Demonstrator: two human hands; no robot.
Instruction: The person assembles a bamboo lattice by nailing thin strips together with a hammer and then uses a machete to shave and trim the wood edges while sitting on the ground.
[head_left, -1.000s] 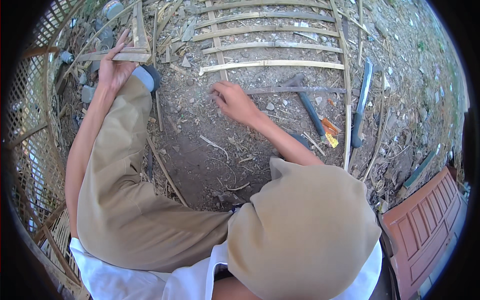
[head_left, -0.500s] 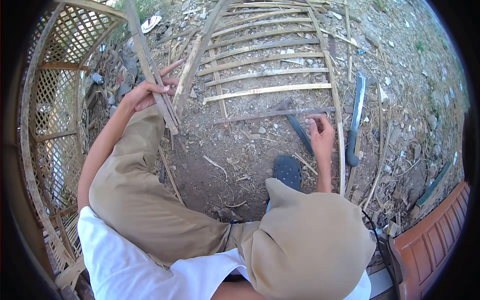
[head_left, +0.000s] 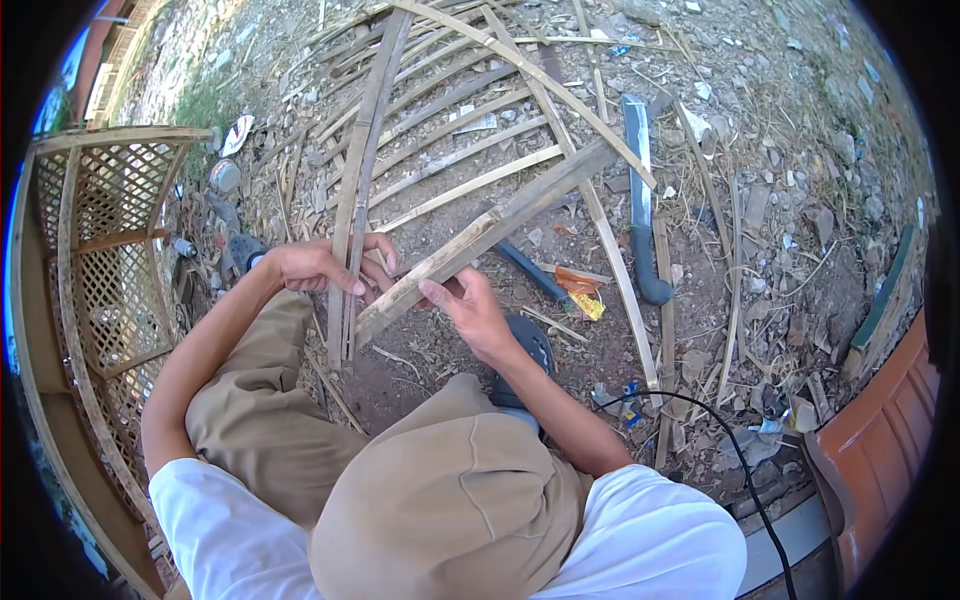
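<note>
My left hand is closed around narrow wooden strips that rise toward the far side, its fingertips close to the lower end of a wider wooden slat. My right hand grips that slat from below, thumb on its near edge; the slat slants up to the right. Beneath lies a ladder-like frame of wooden slats, partly covered by the held pieces. A long thin strip crosses above it from the strips' top. A tool with a dark blue handle lies under the slat, its head hidden.
To the right a machete lies on stony ground. An orange and yellow wrapper is near my dark clog. Lattice panels stand at the left. A black cable runs by a reddish-brown panel at the lower right.
My right hand has moved left and up from beside the frame and taken hold of the wider slat. That slat now leans to the right. The view has shifted.
</note>
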